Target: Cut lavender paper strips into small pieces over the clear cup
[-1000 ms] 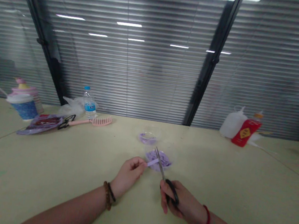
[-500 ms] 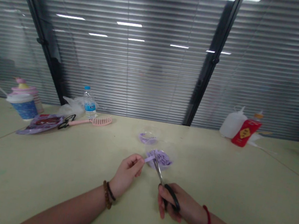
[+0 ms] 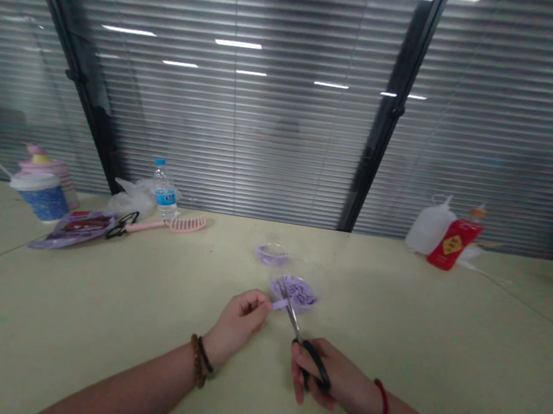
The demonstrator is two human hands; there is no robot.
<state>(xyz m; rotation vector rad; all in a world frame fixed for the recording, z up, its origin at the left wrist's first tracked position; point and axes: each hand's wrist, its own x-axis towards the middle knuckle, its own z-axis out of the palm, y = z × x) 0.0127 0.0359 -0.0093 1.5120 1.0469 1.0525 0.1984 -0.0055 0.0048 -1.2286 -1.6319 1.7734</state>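
Observation:
My left hand (image 3: 241, 320) pinches a short purple strip (image 3: 279, 305) between thumb and fingers, its free end at the scissor blades. Black-handled scissors (image 3: 293, 320) are in my right hand (image 3: 319, 370), fingers through the loops, blades pointing up and away, slightly parted. Under the blades stands a clear bowl (image 3: 305, 309) of small purple pieces (image 3: 300, 292). Behind it is a second clear bowl (image 3: 272, 260) with some purple at its bottom.
At the back left are a blue cup (image 3: 45, 199), a purple packet (image 3: 75, 229), a pink hairbrush (image 3: 186, 224), a water bottle (image 3: 165, 192) and a plastic bag (image 3: 131, 199). A white bottle (image 3: 429, 229) and red bottle (image 3: 455, 242) stand at the back right.
My left hand has moved slightly down and toward the right with the strip, which now lies lower along the scissor blades. My right hand has barely moved.

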